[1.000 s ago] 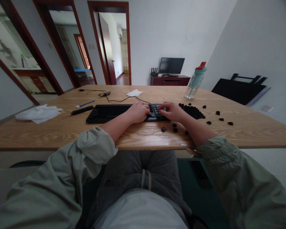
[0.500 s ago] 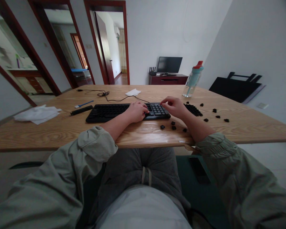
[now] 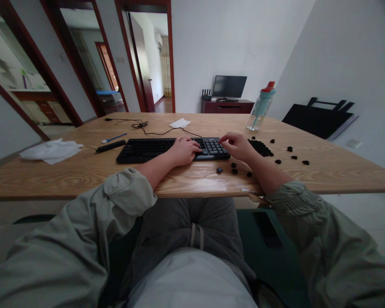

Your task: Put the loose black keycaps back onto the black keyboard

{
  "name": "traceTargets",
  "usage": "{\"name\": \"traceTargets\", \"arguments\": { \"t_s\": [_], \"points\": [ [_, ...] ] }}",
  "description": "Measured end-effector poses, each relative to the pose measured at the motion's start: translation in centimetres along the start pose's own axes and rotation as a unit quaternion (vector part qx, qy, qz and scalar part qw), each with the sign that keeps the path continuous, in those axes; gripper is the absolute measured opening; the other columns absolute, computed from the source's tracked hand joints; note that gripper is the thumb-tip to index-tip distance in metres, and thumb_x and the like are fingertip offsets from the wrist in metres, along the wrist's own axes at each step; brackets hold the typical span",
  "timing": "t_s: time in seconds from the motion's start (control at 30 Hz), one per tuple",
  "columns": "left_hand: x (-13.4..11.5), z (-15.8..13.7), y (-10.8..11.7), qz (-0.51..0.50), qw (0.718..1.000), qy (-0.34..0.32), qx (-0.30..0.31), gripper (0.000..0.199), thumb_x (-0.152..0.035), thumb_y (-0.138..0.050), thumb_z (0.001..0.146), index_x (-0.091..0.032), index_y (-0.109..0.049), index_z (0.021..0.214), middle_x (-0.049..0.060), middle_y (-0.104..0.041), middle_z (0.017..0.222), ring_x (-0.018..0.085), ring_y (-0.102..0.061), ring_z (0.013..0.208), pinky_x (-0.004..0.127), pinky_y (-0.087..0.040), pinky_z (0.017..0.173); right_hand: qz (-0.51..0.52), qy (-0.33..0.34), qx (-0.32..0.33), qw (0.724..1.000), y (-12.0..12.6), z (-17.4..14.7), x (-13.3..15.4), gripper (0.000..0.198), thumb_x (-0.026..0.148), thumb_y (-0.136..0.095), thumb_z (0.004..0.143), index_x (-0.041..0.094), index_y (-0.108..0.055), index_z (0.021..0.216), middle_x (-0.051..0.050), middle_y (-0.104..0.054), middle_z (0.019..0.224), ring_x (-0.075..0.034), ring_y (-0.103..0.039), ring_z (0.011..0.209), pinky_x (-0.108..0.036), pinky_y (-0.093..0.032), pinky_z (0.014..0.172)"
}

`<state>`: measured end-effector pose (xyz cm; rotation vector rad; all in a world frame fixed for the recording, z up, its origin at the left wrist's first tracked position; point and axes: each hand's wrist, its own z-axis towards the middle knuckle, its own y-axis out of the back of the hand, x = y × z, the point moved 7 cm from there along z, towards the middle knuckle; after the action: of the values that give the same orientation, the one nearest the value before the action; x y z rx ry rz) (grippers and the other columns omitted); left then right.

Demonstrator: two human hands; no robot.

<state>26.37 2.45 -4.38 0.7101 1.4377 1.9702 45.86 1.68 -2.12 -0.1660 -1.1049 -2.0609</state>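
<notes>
A black keyboard (image 3: pixel 147 149) lies across the middle of the wooden table, with dark keys on its number pad. My left hand (image 3: pixel 184 150) rests over it just left of the number pad, fingers loosely bent and touching the keys. At the pad's right edge is my right hand (image 3: pixel 235 144), with thumb and forefinger close together; anything between them is too small to make out. Several loose black keycaps (image 3: pixel 219 170) are scattered near my right wrist. A dense group of black keycaps (image 3: pixel 261 148) sits behind that forearm, partly hidden by it.
White tissues (image 3: pixel 51 150), a black bar-shaped piece (image 3: pixel 111 146) and a blue-handled brush (image 3: pixel 114 138) lie left. Behind the keyboard are its coiled cable (image 3: pixel 139 125) and another tissue (image 3: pixel 180 123). A water bottle (image 3: pixel 261 107) stands back right. A phone (image 3: pixel 268 229) lies beside my leg.
My right hand has shifted very slightly at the number pad's edge. My left hand stays on the keyboard, and the camera view has moved a little.
</notes>
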Motion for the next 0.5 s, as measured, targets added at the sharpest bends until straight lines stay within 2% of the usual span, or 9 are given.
{"name": "traceTargets", "arguments": {
  "t_s": [0.1, 0.2, 0.4, 0.5],
  "points": [
    [-0.1, -0.4, 0.7, -0.001, 0.999, -0.023, -0.036, 0.044, -0.019, -0.047, 0.090, -0.028, -0.069, 0.127, 0.003, -0.065, 0.138, 0.028, -0.052, 0.127, 0.050, -0.039, 0.102, -0.001, 0.002, -0.021, 1.000, 0.7, 0.0, 0.1, 0.022, 0.028, -0.055, 0.077, 0.017, -0.074, 0.079, -0.005, -0.067, 0.074, -0.017, -0.054, 0.065, -0.032, -0.040, 0.063],
    [0.0, -0.7, 1.3, -0.003, 0.998, -0.018, -0.064, 0.046, -0.019, -0.049, 0.087, -0.026, -0.068, 0.129, 0.005, -0.065, 0.135, 0.027, -0.054, 0.125, 0.047, -0.039, 0.103, 0.004, -0.011, -0.049, 0.999, 1.9, -0.1, 0.2, 0.022, 0.030, -0.055, 0.078, 0.017, -0.074, 0.078, -0.005, -0.067, 0.072, -0.017, -0.053, 0.063, -0.032, -0.040, 0.061],
    [0.0, -0.7, 0.9, 0.014, 0.999, -0.009, -0.027, 0.038, -0.024, -0.050, 0.090, -0.030, -0.074, 0.119, 0.003, -0.063, 0.138, 0.030, -0.050, 0.129, 0.051, -0.038, 0.105, 0.047, -0.060, -0.114, 0.991, 4.6, -1.1, 0.8, 0.022, 0.034, -0.059, 0.080, 0.018, -0.074, 0.082, -0.002, -0.061, 0.063, -0.015, -0.046, 0.054, -0.029, -0.033, 0.051],
    [-0.2, -0.6, 0.9, 0.019, 0.999, -0.004, -0.026, 0.042, -0.023, -0.049, 0.091, -0.031, -0.070, 0.126, 0.004, -0.060, 0.142, 0.029, -0.048, 0.131, 0.051, -0.038, 0.106, 0.056, -0.060, -0.086, 0.993, 6.0, -2.5, 1.6, 0.022, 0.036, -0.061, 0.084, 0.020, -0.075, 0.089, -0.005, -0.068, 0.075, -0.017, -0.054, 0.062, -0.029, -0.038, 0.053]
  ]
}}
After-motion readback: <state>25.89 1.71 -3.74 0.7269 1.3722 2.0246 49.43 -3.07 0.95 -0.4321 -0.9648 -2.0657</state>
